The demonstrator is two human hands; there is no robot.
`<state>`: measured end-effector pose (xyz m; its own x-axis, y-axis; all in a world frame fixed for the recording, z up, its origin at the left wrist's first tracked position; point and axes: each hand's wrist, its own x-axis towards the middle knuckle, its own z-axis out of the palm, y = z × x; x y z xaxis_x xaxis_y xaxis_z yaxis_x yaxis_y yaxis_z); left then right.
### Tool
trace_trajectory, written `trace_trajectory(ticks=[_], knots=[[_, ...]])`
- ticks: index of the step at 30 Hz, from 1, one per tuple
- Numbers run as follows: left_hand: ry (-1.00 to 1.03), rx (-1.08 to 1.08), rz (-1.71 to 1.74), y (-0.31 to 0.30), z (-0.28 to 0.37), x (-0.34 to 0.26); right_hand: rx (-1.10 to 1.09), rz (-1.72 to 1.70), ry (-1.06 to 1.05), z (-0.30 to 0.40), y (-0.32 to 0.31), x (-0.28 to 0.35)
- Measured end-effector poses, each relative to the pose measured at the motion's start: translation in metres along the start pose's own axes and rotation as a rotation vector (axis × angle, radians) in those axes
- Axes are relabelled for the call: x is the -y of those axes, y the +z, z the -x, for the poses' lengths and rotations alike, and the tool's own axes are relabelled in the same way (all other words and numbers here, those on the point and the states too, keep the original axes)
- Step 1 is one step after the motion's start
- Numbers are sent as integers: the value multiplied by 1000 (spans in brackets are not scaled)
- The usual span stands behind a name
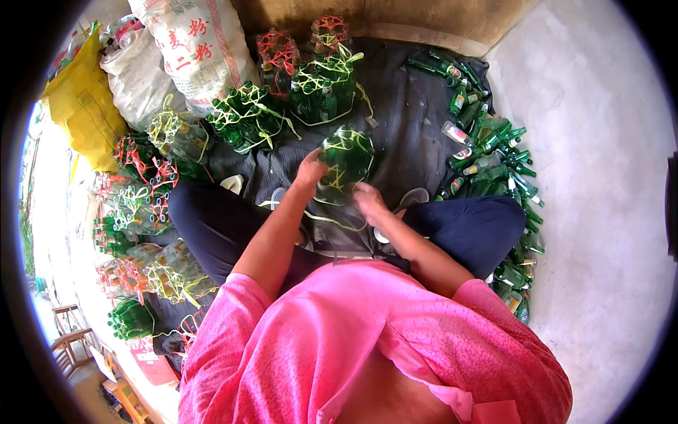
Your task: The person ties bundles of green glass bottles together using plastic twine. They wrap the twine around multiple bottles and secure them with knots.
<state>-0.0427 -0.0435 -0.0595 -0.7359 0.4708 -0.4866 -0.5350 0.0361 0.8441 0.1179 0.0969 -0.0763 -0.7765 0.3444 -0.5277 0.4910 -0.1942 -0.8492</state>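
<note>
Between my legs is a bundle of green glass bottles (347, 159), wrapped with yellow-green plastic twine that crosses over it. My left hand (312, 168) grips the bundle's left side. At its lower right edge is my right hand (366, 199), blurred; whether it holds twine or presses on the glass cannot be told. A loose length of yellow-green twine (333, 220) curves below the bundle, between my hands and my lap. The bundle's underside is hidden.
Tied bottle bundles stand ahead (324, 90) and at left (132, 206). Loose green bottles (484, 153) lie piled at right along a pale wall (588, 159). A white woven sack (196, 53) and a yellow sack (87, 100) stand at upper left. Dark cloth (397, 127) covers the floor.
</note>
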Motion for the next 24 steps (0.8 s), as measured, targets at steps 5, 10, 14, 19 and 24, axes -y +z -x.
trace_trajectory(ticks=[5, 10, 14, 19, 24], knots=[[355, -108, -709, -2, 4, -22, -78, -17, 87, 0, 26, 4], [714, -174, -1352, 37, 44, -32, -78, 291, 117, -16, 19, 1], [732, 47, -1647, 70, 68, 2, -55, 450, -274, -53, -4, -46], [711, 16, -1594, 52, 69, 3, -51, -159, 38, -28, 13, -23], [846, -67, -1554, 54, 69, -1, -67, -154, 104, -15, 2, 0]])
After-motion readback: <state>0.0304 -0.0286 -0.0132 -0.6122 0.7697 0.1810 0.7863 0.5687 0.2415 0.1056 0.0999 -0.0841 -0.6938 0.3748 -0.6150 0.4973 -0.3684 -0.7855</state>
